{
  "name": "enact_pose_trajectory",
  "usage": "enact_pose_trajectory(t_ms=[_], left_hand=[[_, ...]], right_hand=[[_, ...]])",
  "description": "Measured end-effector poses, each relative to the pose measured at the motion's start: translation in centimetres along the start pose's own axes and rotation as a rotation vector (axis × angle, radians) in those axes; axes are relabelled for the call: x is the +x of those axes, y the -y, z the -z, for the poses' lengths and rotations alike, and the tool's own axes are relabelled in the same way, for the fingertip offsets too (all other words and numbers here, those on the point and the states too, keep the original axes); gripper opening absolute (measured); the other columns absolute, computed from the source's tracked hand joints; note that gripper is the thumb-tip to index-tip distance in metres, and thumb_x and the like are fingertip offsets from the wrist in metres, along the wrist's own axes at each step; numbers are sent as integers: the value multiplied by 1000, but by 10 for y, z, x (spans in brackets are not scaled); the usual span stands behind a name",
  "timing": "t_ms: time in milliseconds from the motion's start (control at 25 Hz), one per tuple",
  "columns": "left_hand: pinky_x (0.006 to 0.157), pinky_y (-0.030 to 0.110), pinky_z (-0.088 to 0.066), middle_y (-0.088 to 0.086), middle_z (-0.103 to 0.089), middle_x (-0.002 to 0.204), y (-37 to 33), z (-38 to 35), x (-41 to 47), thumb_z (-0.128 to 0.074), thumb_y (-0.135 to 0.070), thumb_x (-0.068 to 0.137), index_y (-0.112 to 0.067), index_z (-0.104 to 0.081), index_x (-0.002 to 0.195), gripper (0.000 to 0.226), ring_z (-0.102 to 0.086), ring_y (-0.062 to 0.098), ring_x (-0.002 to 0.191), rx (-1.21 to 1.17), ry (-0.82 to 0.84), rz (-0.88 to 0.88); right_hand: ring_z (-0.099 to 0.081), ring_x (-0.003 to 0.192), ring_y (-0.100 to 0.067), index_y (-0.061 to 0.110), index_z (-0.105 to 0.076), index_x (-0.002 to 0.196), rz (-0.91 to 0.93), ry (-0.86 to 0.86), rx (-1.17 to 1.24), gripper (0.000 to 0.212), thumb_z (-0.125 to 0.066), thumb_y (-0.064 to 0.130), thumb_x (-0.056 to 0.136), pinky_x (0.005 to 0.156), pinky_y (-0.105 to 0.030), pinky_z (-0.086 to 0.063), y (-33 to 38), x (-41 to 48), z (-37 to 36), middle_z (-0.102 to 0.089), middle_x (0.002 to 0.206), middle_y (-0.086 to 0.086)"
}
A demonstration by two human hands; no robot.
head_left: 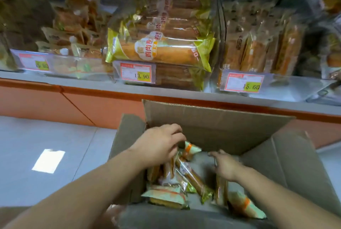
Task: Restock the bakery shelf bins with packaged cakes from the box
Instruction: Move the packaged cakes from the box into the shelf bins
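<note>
2 hands in the box (212, 127), lower centre of frame.
My left hand (158, 144) curls round packaged cakes (170, 166); my right hand (225, 167) is blurred, so I cannot tell its grip.

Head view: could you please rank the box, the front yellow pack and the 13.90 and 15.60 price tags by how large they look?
1. box
2. yellow pack
3. 13.90 tag and 15.60 tag: alike, so unranked.
The box is nearest, which flatters it.
</note>
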State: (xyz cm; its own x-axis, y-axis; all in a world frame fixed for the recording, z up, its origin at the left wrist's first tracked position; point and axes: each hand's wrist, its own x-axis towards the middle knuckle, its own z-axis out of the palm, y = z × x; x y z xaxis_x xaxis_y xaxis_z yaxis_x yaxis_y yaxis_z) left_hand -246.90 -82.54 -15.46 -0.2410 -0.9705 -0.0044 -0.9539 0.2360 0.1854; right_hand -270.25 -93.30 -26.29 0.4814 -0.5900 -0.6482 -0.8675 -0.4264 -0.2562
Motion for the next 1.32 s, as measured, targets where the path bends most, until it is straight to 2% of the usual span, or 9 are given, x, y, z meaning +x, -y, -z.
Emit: enact_pose_trajectory(t_ms=[120,280,560,680,840,960,1080,1200,1320], left_hand=[[105,37,-43,2,-32,151,4,-73,8,-53,-33,93,-28,-36,147,57,-43,25,132,-186,448,351],[106,33,-40,11,-38,147,8,-126,3,-57,-32,91,-19,-40,145,58,-48,29,128,-323,602,579],[103,30,-43,3,-50,140,-4,-152,8,-65,-28,87,-24,-41,144,62,-53,20,122,-662,301,758],[110,35,-39,-1,-29,155,-7,-162,6,-76,-32,78,-37,-20,152,94,-38,21,138,-677,271,633],[113,34,-30,-4,-37,152,-18,-174,1,-69,-37,83,-37,-47,135,57,-31,20,142,-376,374,311],[84,28,-44,-5,-60,114,-26,-168,1,-69,-40,81,-28,-49,115,41,-56,16,109,-487,357,404],[80,35,-53,-10,-66,101,-25,-165,4,-72,-39,78,-29,-47,113,44,-63,9,89,-657,334,553],[87,31,-52,-11,-63,112,-24,-159,3,-75,-40,77,-31,-48,121,52,-61,7,98,-700,314,611],[101,31,-45,-7,-50,127,-21,-158,-1,-74,-46,76,-24,-50,135,68,-52,14,115,-595,342,567]], right_hand=[[-39,135,-26,22,-16,153,-92,-18,254,77,-60,32,91,108,-29,-34,-3,18,-23,-33,151,-12],[-42,133,-23,28,-19,151,-75,-114,400,82,-64,48,86,105,-36,-39,14,39,-32,-33,150,-3],[-54,115,-14,27,-54,133,40,-363,463,40,-57,37,94,92,-24,-43,38,28,-36,-56,129,7],[-54,112,-4,27,-58,127,170,-339,551,38,-64,28,90,94,-17,-43,26,-7,-47,-56,122,13],[-59,107,-1,32,-61,120,173,-18,807,42,-72,17,83,88,-13,-47,9,-15,-71,-58,122,9],[-48,117,-5,35,-51,133,-85,9,740,53,-63,12,86,87,-10,-42,-29,-2,-75,-47,132,9],[-51,120,-24,27,-35,144,-388,-132,485,61,-59,18,88,99,-32,-44,-58,13,-81,-46,137,-6],[-59,108,-31,11,-29,141,-653,-66,638,74,-71,27,82,89,-34,-48,-63,31,-94,-56,124,-14],[-63,89,-26,9,-54,113,-705,54,654,56,-78,40,73,83,-36,-51,-58,41,-98,-66,99,-9]])
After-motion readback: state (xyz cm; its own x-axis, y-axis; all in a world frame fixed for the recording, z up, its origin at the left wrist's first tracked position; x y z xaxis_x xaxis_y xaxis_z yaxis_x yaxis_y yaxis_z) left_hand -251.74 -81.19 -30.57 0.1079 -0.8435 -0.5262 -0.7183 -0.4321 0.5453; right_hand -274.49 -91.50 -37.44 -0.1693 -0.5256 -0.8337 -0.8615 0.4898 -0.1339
